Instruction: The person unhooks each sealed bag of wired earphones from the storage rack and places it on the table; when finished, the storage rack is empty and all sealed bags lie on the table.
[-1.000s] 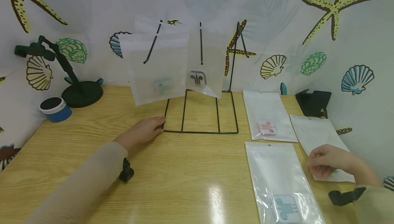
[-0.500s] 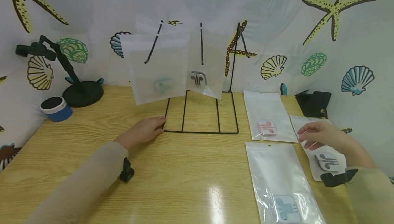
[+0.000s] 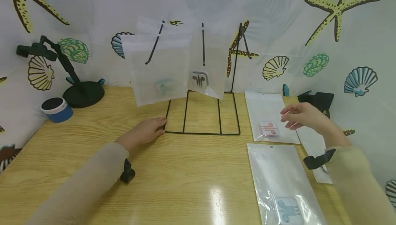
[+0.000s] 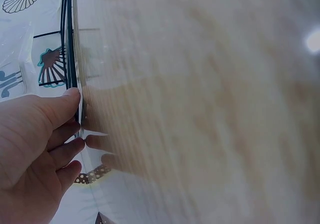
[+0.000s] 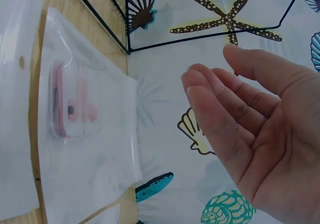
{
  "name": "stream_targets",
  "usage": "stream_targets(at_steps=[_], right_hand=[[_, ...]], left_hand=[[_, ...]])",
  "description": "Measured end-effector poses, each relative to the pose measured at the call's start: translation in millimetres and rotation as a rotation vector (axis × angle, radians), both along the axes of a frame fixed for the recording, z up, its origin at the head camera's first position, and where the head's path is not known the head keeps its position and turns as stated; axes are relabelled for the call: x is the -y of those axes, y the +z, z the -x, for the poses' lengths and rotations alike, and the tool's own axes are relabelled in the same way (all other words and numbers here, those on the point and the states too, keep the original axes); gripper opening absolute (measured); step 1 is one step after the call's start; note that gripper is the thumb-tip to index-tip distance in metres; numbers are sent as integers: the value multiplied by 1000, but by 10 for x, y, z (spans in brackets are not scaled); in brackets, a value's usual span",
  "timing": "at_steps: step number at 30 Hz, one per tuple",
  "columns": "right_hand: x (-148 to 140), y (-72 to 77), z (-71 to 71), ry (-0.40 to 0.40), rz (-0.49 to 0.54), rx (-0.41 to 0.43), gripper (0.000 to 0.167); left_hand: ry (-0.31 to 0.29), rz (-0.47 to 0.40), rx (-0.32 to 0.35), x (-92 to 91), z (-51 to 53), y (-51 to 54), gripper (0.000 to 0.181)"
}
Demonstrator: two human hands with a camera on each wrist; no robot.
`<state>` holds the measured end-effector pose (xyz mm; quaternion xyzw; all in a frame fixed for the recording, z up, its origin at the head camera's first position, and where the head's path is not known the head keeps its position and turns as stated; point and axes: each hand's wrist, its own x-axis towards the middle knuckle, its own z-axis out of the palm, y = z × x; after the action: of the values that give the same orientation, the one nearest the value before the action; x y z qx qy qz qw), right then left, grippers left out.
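Note:
My left hand (image 3: 143,133) pinches the left edge of a black wire display rack (image 3: 202,133) between thumb and fingers; the left wrist view shows the thumb (image 4: 67,103) against the dark wire. Two clear bags hang on the rack's hooks: a front bag (image 3: 157,55) with blue-green earphones, and another bag (image 3: 213,55) with dark earphones (image 3: 199,79). The right-hand hook (image 3: 245,41) carries no bag. Over a flat white bag (image 3: 263,104) with pink earphones (image 3: 269,129), my right hand (image 3: 304,116) hovers with fingers loosely bent, holding nothing.
A bag with light-blue earphones (image 3: 284,173) lies at front right. Another white bag (image 3: 312,139) lies partly under the right forearm. Behind stands a black holder (image 3: 320,99). At left are a black stand (image 3: 81,96) and a blue jar (image 3: 58,111).
My right hand has moved from the rightmost bag, left and away from me, to above the bag with pink earphones. The left hand stays on the rack.

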<state>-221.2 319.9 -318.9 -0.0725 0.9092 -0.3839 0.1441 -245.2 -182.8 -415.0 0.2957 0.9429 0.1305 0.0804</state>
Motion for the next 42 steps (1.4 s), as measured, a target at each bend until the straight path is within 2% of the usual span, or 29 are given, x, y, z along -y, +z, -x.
stream_targets(at_steps=[5, 11, 18, 25, 33, 42], right_hand=[[172, 94, 159, -9, 1, -52, 35], [401, 213, 354, -28, 73, -108, 32], [638, 382, 481, -61, 178, -160, 31], [816, 477, 620, -74, 225, -211, 32], [1098, 520, 761, -107, 268, -255, 28], [1373, 414, 921, -114, 276, -291, 29]], left_hand=[[6, -10, 11, 6, 2, -15, 52], [10, -5, 14, 0, -20, 1, 52], [6, 1, 11, -7, -42, 23, 51], [8, 2, 8, -13, -42, 28, 51], [3, 5, -10, -19, -36, 32, 50], [-2, 0, -19, -14, -8, 5, 51]])
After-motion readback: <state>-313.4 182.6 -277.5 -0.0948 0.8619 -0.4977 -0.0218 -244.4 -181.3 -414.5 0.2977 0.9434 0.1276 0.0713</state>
